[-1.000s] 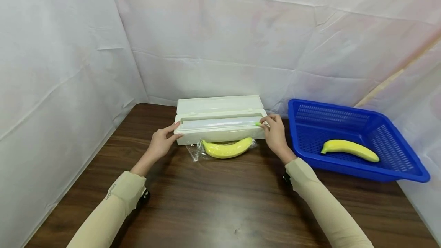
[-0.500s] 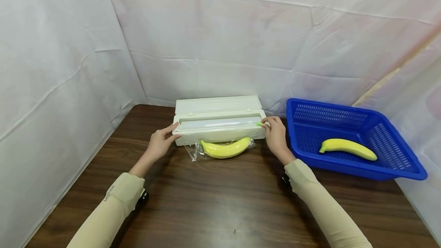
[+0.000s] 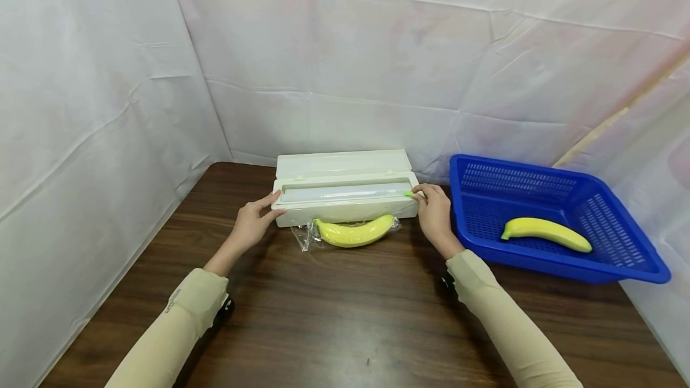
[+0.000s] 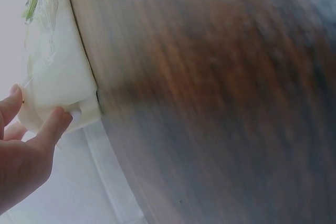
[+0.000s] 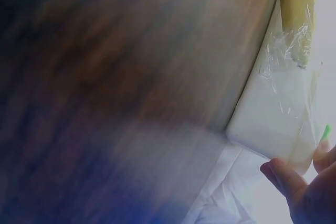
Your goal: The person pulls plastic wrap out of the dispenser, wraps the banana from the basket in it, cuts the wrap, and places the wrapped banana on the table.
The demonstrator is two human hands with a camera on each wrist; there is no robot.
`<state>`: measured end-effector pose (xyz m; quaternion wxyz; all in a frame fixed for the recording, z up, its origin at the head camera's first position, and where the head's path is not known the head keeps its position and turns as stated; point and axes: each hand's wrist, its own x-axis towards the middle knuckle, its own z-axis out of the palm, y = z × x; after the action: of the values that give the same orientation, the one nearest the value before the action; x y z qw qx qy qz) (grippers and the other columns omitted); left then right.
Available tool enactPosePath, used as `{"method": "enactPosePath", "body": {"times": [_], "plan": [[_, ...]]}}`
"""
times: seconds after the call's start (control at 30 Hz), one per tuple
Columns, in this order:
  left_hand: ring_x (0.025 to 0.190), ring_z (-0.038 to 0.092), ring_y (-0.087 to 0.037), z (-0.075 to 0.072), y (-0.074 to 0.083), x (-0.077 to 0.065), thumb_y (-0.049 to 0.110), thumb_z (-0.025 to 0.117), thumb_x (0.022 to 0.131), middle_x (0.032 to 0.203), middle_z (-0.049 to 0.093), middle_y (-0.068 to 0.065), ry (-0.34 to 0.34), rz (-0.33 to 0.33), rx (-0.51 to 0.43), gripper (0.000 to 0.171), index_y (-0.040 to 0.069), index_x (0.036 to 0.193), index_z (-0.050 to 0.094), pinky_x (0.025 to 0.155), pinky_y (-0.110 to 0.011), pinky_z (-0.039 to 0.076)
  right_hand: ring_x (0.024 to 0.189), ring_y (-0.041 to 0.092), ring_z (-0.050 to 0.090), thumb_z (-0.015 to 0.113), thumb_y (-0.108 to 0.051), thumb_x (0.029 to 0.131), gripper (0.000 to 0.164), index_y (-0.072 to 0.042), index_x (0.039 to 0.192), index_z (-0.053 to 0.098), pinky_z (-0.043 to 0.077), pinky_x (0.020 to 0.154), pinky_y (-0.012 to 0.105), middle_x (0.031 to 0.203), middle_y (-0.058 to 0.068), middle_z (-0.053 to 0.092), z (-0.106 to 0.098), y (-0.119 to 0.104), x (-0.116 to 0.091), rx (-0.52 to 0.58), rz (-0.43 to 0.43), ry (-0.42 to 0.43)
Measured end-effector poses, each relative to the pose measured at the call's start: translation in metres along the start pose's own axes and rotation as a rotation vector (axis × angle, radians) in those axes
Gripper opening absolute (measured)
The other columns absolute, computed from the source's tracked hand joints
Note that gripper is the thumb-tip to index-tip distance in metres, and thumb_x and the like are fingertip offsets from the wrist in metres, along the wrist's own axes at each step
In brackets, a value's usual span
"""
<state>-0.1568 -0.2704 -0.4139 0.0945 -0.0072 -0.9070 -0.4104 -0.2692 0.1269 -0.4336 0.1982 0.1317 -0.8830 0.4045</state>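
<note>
A white cling film box (image 3: 345, 212) stands on the table with its lid (image 3: 342, 164) tipped back and a film roll (image 3: 345, 192) inside. My left hand (image 3: 252, 223) grips the box's left end, fingertips on top and thumb at the front. At the right end, my right hand (image 3: 433, 213) pinches a small green slide cutter (image 3: 408, 194) on the front rim. In the right wrist view, another fingertip lies against the box's end wall. A banana (image 3: 353, 233) wrapped in clear film (image 3: 307, 237) lies against the box front, and film spreads over that front face.
To the right stands a blue plastic basket (image 3: 539, 265) with a second, unwrapped banana (image 3: 547, 233) inside. White cloth (image 3: 345, 64) hangs close behind the box and along the left side of the brown wooden table (image 3: 323, 316).
My right hand and the green slide cutter have shifted slightly right, to the box's right end. My left hand, the box and both bananas stay in place.
</note>
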Motion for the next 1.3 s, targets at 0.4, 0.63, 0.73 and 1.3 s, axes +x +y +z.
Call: {"method": "enactPosePath", "body": {"times": [0.4, 0.63, 0.73, 1.3], "plan": [[0.151, 0.036, -0.044, -0.0024, 0.0016, -0.0004, 0.02, 0.068, 0.105, 0.16, 0.042, -0.02, -0.009, -0.016, 0.008, 0.058, 0.004, 0.156, 0.047, 0.109, -0.055, 0.044, 0.113, 0.044, 0.065, 0.066, -0.002, 0.103, 0.01, 0.004, 0.107, 0.073, 0.055, 0.093, 0.055, 0.122, 0.028, 0.067, 0.0014, -0.0009, 0.0015, -0.004, 0.009, 0.014], [0.147, 0.043, -0.046, -0.0024, 0.0031, -0.0011, 0.02, 0.068, 0.106, 0.16, 0.042, -0.019, -0.017, -0.018, -0.006, 0.057, 0.004, 0.157, 0.046, 0.099, -0.051, 0.044, 0.113, 0.043, 0.066, 0.065, -0.001, 0.103, 0.01, 0.003, 0.108, 0.073, 0.055, 0.094, 0.055, 0.122, 0.027, 0.068, 0.0021, -0.0029, 0.0005, -0.004, 0.053, 0.021], [0.151, 0.036, -0.044, -0.0018, 0.0023, -0.0008, 0.02, 0.068, 0.105, 0.16, 0.042, -0.019, -0.015, -0.015, -0.008, 0.057, 0.003, 0.156, 0.047, 0.102, -0.052, 0.044, 0.114, 0.043, 0.066, 0.065, 0.0, 0.103, 0.01, 0.003, 0.108, 0.073, 0.054, 0.095, 0.055, 0.122, 0.027, 0.068, 0.0018, -0.003, 0.0001, -0.007, 0.053, 0.027], [0.067, 0.053, -0.033, -0.0018, 0.0023, -0.0008, 0.018, 0.069, 0.104, 0.156, 0.047, -0.02, -0.001, 0.019, 0.033, 0.056, 0.003, 0.154, 0.05, 0.079, -0.043, 0.044, 0.106, 0.048, 0.068, 0.06, 0.002, 0.104, 0.008, 0.0, 0.107, 0.068, 0.056, 0.089, 0.059, 0.112, 0.027, 0.069, -0.0041, 0.006, -0.0021, -0.097, -0.094, 0.021]]}}
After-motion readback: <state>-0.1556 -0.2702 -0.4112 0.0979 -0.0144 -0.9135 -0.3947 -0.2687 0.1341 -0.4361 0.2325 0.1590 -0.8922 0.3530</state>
